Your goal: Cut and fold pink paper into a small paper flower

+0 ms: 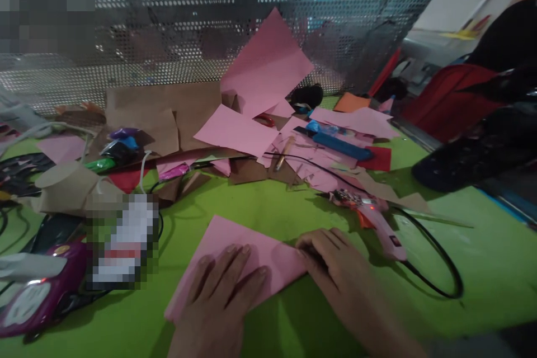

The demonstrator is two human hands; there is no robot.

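- I've got the pink paper sheet (274,260) at six o'clock, apparently folded.
- My left hand (222,296) spreads flat, pressing it, gripping nothing.
- My right hand (335,263) curls at its three-o'clock corner; pinching, I can't tell.
- Looks like creasing; I judge steady pressure's needed.

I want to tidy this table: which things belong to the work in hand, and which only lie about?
In use:
pink sheet under the left hand, right hand at its corner

Apparently lying about, among others:
pink corded tool
blue-handled tool
brown sheet
purple device
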